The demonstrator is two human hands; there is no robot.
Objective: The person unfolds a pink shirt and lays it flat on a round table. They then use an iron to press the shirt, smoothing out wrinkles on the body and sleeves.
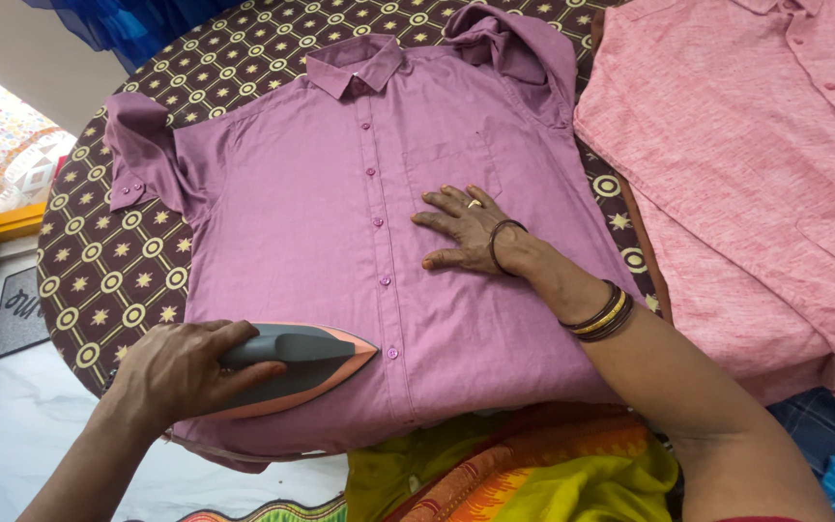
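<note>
Gripping the grey and orange iron (292,365) by its handle, the left hand (178,372) has its fingers curled tight around it, low on the purple shirt (321,242). The right hand (466,232) lies flat on the shirt's chest, fingers spread. The shirt is laid out buttoned on the patterned desk (118,280), beside a pink shirt (756,164).

Ironing surface, head view.
Brown star-and-ring patterned cover (118,280) carries a purple shirt (302,222) spread flat, centre; a pink shirt (756,164) lies on the right, overlapping the edge.
</note>
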